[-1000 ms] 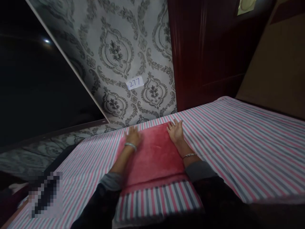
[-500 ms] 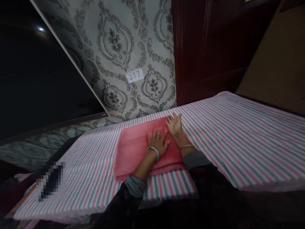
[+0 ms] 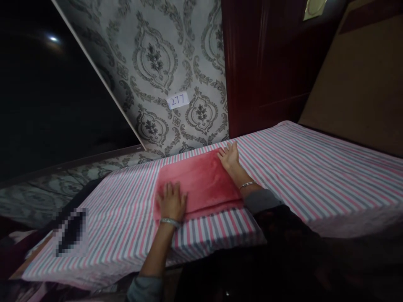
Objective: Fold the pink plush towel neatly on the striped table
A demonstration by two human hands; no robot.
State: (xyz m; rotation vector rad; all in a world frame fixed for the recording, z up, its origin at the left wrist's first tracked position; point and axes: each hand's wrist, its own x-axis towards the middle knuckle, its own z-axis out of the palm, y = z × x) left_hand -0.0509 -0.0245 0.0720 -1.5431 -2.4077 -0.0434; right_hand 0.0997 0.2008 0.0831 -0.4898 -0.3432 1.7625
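A folded pink plush cloth (image 3: 198, 180) lies flat on the striped table cover (image 3: 299, 167). My left hand (image 3: 171, 201) rests palm down on the near left part of the cloth, fingers spread. At the cloth's far right corner is my right hand (image 3: 229, 157), open, its fingertips over the edge and its side along the right border. Neither hand grips anything. Both wrists carry silver-coloured bracelets. The underside of the folded cloth is hidden.
Behind the table stands a patterned wall with a paper label (image 3: 178, 100) reading 277. A large dark screen (image 3: 63, 96) leans in at the left. A dark red door (image 3: 264, 63) and a brown panel (image 3: 362, 79) are at the right. A pixelated patch covers something at the lower left.
My left hand has slid from the cloth's middle to its near left part. My right hand stays at the right edge, shifted slightly. The view has turned a little.
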